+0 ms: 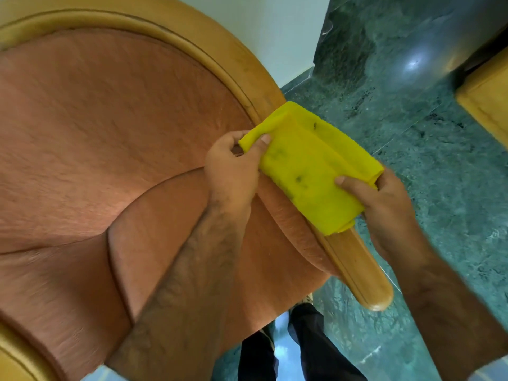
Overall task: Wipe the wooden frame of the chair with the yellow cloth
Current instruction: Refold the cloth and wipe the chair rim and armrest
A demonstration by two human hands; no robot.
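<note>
A folded yellow cloth (310, 166) with a few dark specks lies draped across the wooden frame (354, 268) of the chair's right armrest. My left hand (233, 166) pinches the cloth's left end over the orange seat side. At the cloth's right end, my right hand (384, 204) grips it on the outer side of the armrest. The wooden frame curves up around the orange padded backrest (110, 114) and ends in a rounded tip near the bottom.
The orange seat cushion (192, 259) fills the lower left. Green marble floor (412, 119) lies to the right of the chair. Another yellow-brown piece of furniture (489, 100) stands at the right edge. My dark trouser legs (302, 347) are beside the chair's front.
</note>
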